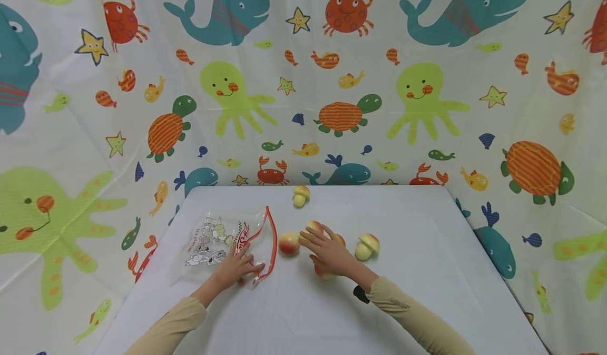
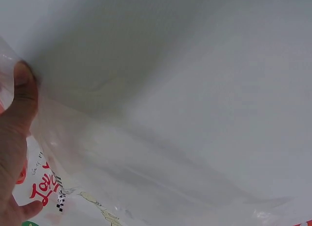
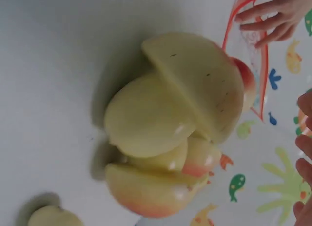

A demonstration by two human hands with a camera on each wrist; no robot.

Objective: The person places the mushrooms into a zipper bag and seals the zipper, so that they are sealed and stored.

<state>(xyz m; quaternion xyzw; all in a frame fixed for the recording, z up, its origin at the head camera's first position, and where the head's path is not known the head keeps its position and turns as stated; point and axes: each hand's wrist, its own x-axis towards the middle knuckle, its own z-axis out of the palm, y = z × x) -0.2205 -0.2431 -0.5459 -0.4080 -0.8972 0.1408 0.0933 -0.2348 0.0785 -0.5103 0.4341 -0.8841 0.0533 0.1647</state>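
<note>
A clear plastic zip bag [image 1: 206, 244] with a red edge and printed cartoon figures lies flat on the table. My left hand [image 1: 234, 267] rests on it near the red edge, fingers spread; the thumb [image 2: 24, 89] touches the film. My right hand [image 1: 334, 252] reaches over a cluster of toy mushrooms with its fingers extended. In the right wrist view those fingers [image 3: 304, 157] stand apart from a toy mushroom [image 3: 151, 113] with a pale stem and a reddish cap. A round red-and-yellow piece [image 1: 289, 243] lies between the bag and the right hand. The hand partly hides the cluster.
One toy mushroom [image 1: 301, 196] stands near the table's back edge, and another [image 1: 367, 246] lies right of the right hand. Behind the white table [image 1: 427, 292] hangs a curtain [image 1: 294, 128] printed with sea animals.
</note>
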